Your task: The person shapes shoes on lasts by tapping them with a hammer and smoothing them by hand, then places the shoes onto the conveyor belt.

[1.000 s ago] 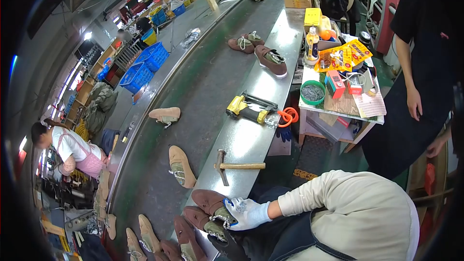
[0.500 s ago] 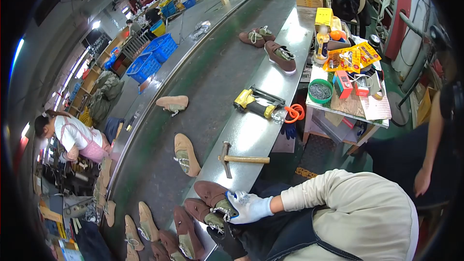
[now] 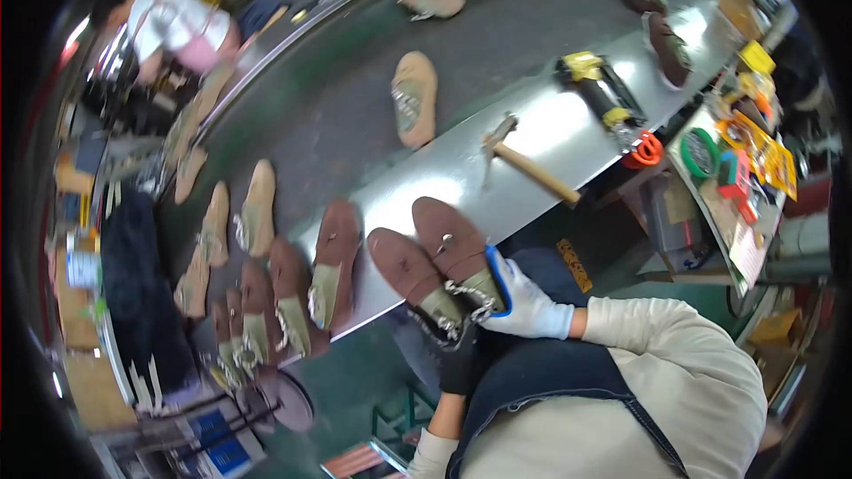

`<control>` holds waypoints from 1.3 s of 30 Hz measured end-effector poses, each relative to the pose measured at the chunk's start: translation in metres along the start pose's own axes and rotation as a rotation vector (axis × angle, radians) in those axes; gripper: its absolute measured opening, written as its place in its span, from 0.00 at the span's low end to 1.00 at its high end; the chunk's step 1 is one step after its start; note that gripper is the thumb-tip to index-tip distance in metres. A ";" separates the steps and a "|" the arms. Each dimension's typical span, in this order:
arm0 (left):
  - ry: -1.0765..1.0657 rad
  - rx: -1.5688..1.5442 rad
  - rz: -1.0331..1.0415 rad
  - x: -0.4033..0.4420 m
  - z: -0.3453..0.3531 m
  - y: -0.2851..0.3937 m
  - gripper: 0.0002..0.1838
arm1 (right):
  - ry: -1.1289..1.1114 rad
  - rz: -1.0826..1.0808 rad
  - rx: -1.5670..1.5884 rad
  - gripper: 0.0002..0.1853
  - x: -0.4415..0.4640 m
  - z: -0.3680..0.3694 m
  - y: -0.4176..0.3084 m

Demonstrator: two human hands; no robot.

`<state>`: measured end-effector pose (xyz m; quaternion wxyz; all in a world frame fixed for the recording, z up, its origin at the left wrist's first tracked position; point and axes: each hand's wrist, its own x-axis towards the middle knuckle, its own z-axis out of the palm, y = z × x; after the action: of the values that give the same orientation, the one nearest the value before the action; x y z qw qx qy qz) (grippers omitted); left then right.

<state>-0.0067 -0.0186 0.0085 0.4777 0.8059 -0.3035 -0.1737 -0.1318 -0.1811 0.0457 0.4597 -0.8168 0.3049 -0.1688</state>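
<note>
Two brown shoes with olive-green parts and speckled laces are held side by side at the bench edge, toes pointing away from me. My right hand [image 3: 530, 303], in a white and blue glove, is closed around the heel end of the right brown shoe [image 3: 448, 235]. My left hand [image 3: 456, 364], in a black glove, grips the heel end of the left brown shoe [image 3: 401, 264]; its fingers are partly hidden. Just left of them another brown shoe [image 3: 335, 244] rests on the metal ledge. A hammer [image 3: 535, 170] with a wooden handle lies beyond the pair.
A yellow and black nail gun [image 3: 603, 93] lies on the metal ledge [image 3: 390, 208]. Tan shoes, including one tan shoe [image 3: 414, 99], lie along the dark conveyor belt [image 3: 328, 115]. A side table holds a green tub [image 3: 699, 153]. Across the belt, a person [image 3: 182, 31] bends over.
My view has swung left and down. Both hands have brought the two brown shoes together and clear of the row; the left hand now shows more plainly beneath them.
</note>
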 end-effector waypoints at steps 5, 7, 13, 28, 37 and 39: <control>-0.150 -0.195 -0.175 0.012 0.003 0.024 0.52 | 0.043 -0.043 -0.004 0.57 0.008 0.002 0.011; -0.154 -0.197 -0.153 0.003 0.028 0.027 0.52 | 0.057 -0.016 -0.003 0.57 -0.015 -0.013 0.014; 0.053 -0.109 -0.041 0.007 0.015 0.006 0.53 | -0.017 -0.091 0.084 0.56 0.001 0.014 0.017; 0.081 -0.171 0.090 0.022 -0.005 0.019 0.54 | -0.078 -0.069 0.062 0.56 0.002 0.026 0.027; 0.021 -0.193 0.069 0.027 0.001 0.014 0.56 | -0.079 -0.058 0.086 0.58 0.008 0.019 0.014; 0.012 -0.198 0.051 0.026 0.002 0.012 0.56 | -0.069 -0.070 0.067 0.58 0.008 0.018 0.011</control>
<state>0.0078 -0.0408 0.0182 0.5612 0.7478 -0.3024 -0.1856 -0.1200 -0.1788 0.0266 0.4909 -0.8164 0.2542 -0.1667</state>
